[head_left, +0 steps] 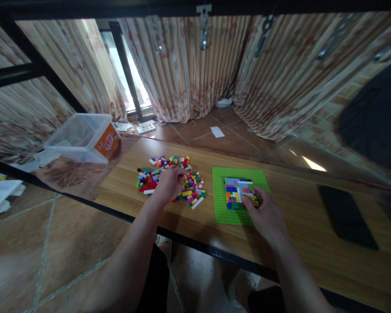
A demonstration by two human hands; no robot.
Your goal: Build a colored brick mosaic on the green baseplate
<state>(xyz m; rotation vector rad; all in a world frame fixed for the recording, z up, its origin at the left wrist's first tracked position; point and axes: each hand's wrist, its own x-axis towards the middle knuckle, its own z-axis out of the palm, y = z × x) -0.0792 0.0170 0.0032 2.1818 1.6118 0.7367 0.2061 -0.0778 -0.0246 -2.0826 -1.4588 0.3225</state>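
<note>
My left hand (pixel 170 184) is over a heap of small multicoloured building bricks (pixel 191 179). Its fingers are curled together, and whatever they pinch, if anything, is hidden. A green studded baseplate (pixel 219 204) lies to the right of the heap, bearing a flat, roughly rectangular build of multicoloured bricks (pixel 234 192). My right hand (pixel 266 213) grips the right side of this build, with the thumb at its near part and the fingers bent over the right edge. The hand covers the build's near right corner and part of the baseplate.
The wooden table (pixel 299 217) has a dark edge towards me. A black phone-like slab (pixel 347 216) lies at its right. Beyond the left end, a clear plastic bin (pixel 74 141) with an orange label stands on the floor. A dark metal frame (pixel 55 89) and patterned curtains (pixel 189 78) are behind.
</note>
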